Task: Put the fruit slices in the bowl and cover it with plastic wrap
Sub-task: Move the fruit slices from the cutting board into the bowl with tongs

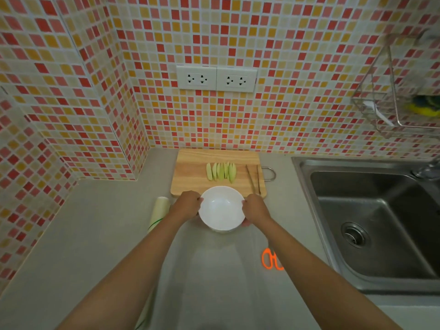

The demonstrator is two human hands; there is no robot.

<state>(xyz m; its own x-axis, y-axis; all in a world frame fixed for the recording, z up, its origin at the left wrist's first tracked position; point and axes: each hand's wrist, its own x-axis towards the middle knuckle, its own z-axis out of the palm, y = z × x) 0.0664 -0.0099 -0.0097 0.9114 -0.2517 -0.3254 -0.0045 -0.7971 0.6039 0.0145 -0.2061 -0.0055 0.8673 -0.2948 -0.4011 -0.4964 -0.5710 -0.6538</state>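
The wall has small red, pink and yellow tiles. Two white sockets sit on it. The counter is grey. A shiny metal sink is on the right.

The scissors show only their orange handles; the right forearm covers the blades. The wrap roll passes under the left arm, so its near end is hidden. The bowl overlaps the board's near edge, and the fingers of both hands curl out of sight around its sides. The wire rack and the sink are cut off by the right edge; the rack's contents are too blurred to tell. The tap is mostly out of frame.
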